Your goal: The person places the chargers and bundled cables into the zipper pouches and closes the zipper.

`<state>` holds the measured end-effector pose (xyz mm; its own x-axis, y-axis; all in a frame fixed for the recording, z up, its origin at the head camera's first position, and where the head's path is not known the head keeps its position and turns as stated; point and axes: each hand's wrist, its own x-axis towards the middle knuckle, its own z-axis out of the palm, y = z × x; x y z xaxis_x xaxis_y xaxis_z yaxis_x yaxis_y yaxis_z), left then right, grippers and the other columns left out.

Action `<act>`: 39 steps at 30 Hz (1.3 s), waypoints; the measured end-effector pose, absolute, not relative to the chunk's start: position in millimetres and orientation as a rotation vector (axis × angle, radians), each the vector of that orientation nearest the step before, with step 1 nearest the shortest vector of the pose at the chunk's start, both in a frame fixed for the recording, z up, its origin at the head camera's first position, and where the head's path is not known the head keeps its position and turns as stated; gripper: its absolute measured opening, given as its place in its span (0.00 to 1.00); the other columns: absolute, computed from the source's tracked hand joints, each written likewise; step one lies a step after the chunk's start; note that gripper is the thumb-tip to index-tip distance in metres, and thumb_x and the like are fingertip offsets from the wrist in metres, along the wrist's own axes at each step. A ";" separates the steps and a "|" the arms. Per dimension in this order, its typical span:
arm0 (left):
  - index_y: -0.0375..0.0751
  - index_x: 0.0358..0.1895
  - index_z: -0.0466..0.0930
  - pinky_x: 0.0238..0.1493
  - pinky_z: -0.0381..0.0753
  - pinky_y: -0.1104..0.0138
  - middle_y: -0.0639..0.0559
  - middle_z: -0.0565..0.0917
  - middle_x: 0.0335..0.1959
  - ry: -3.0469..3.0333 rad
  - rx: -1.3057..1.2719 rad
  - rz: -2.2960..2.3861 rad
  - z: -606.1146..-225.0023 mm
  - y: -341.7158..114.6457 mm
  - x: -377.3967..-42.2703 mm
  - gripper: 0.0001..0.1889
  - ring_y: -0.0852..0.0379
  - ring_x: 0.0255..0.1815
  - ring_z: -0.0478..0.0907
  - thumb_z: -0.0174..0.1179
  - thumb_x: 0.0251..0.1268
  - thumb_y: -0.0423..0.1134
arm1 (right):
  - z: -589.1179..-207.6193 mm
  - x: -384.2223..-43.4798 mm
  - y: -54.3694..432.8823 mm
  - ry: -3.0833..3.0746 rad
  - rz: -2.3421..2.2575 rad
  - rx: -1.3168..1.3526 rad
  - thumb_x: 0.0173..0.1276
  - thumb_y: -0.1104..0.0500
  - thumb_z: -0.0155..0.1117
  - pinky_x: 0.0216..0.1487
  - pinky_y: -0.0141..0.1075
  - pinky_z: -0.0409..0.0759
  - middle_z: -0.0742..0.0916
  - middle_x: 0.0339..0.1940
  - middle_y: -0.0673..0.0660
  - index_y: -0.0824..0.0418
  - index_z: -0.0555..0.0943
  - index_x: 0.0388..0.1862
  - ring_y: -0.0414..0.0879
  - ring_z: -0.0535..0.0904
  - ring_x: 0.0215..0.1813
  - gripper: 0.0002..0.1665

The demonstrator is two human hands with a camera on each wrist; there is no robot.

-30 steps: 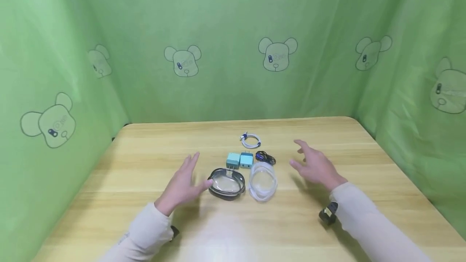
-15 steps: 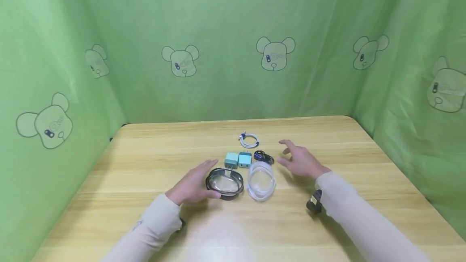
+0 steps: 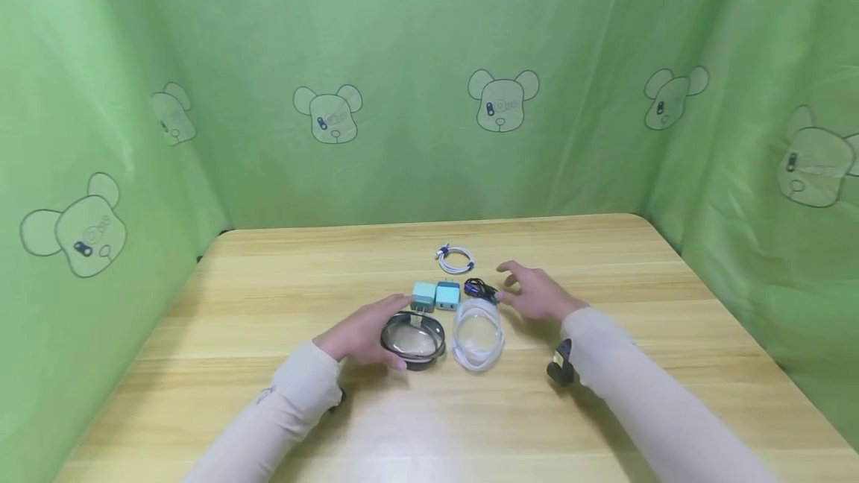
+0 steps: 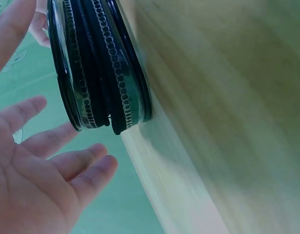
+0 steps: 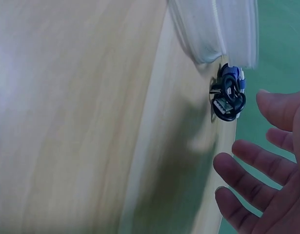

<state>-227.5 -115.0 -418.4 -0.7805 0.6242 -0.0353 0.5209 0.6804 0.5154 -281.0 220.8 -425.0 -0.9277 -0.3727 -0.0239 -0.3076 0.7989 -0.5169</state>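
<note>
An oval clear pouch with black trim (image 3: 413,341) lies on the table; the left wrist view shows the zipper (image 4: 86,58) along its side. My left hand (image 3: 365,332) is at the pouch's left side, fingers spread, thumb at its near edge. Right of it lies a similar pouch with white trim (image 3: 478,335). A bundled black cable (image 3: 479,290) with a blue tie sits just behind the white pouch. Beside that cable is my right hand (image 3: 537,295), thumb close to the bundle in the head view. Loosely bent and apart, its fingers hold nothing in the right wrist view.
Two light-blue plug adapters, one on the left (image 3: 423,295) and one on the right (image 3: 447,295), stand behind the pouches. Farther back lies a coiled white cable (image 3: 456,259) with blue ties. Green curtains (image 3: 416,177) enclose the wooden table (image 3: 322,259) at the back and sides.
My left hand has moved right to the side of the black-trimmed pouch. My right hand has come left, close to the black cable. The objects keep their arrangement.
</note>
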 end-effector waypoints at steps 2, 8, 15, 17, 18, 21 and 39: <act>0.42 0.75 0.55 0.71 0.59 0.49 0.44 0.61 0.74 2.664 0.922 0.725 -417.4 -112.8 -227.9 0.57 0.42 0.71 0.60 0.80 0.37 0.43 | -428.1 -283.8 219.3 2.855 -0.775 -0.541 0.70 0.52 0.62 0.55 0.58 0.77 0.80 0.55 0.70 0.66 0.67 0.67 0.62 0.80 0.52 0.32; 0.43 0.75 0.57 0.72 0.59 0.53 0.46 0.64 0.72 2.630 0.921 0.757 -419.9 -108.5 -229.1 0.57 0.45 0.71 0.62 0.80 0.37 0.43 | -436.6 -288.0 214.4 2.847 -0.730 -0.532 0.69 0.52 0.63 0.57 0.58 0.76 0.80 0.54 0.69 0.65 0.71 0.63 0.63 0.77 0.54 0.29; 0.42 0.74 0.58 0.71 0.61 0.52 0.44 0.66 0.71 2.634 0.918 0.707 -421.8 -104.8 -231.8 0.56 0.44 0.70 0.63 0.80 0.37 0.42 | -441.5 -293.6 208.6 2.856 -0.692 -0.549 0.68 0.54 0.64 0.53 0.53 0.80 0.83 0.47 0.65 0.68 0.72 0.61 0.59 0.79 0.49 0.28; 0.43 0.74 0.59 0.70 0.62 0.52 0.44 0.67 0.70 2.634 0.892 0.698 -422.1 -103.3 -233.2 0.54 0.44 0.69 0.64 0.80 0.38 0.40 | -441.7 -294.5 207.2 2.861 -0.684 -0.550 0.67 0.55 0.64 0.53 0.53 0.80 0.83 0.45 0.65 0.68 0.73 0.60 0.58 0.80 0.48 0.27; 0.43 0.73 0.60 0.70 0.63 0.52 0.43 0.68 0.69 2.636 0.882 0.693 -422.5 -103.0 -234.1 0.53 0.44 0.68 0.65 0.80 0.39 0.40 | -441.8 -294.7 206.6 2.863 -0.678 -0.557 0.67 0.55 0.64 0.52 0.52 0.80 0.83 0.45 0.64 0.69 0.73 0.60 0.58 0.80 0.48 0.27; 0.43 0.73 0.61 0.70 0.62 0.52 0.43 0.68 0.69 2.642 0.859 0.682 -422.9 -103.3 -236.2 0.52 0.44 0.68 0.65 0.79 0.39 0.40 | -442.9 -295.4 204.6 2.876 -0.663 -0.567 0.66 0.56 0.65 0.50 0.50 0.81 0.84 0.42 0.62 0.69 0.74 0.59 0.55 0.80 0.45 0.26; 0.34 0.70 0.63 0.68 0.65 0.50 0.38 0.71 0.65 2.669 0.777 0.805 -419.1 -107.0 -237.1 0.48 0.42 0.66 0.66 0.76 0.46 0.50 | -442.6 -293.9 199.1 2.890 -0.667 -0.507 0.65 0.60 0.65 0.46 0.46 0.82 0.83 0.36 0.58 0.68 0.76 0.52 0.51 0.79 0.39 0.20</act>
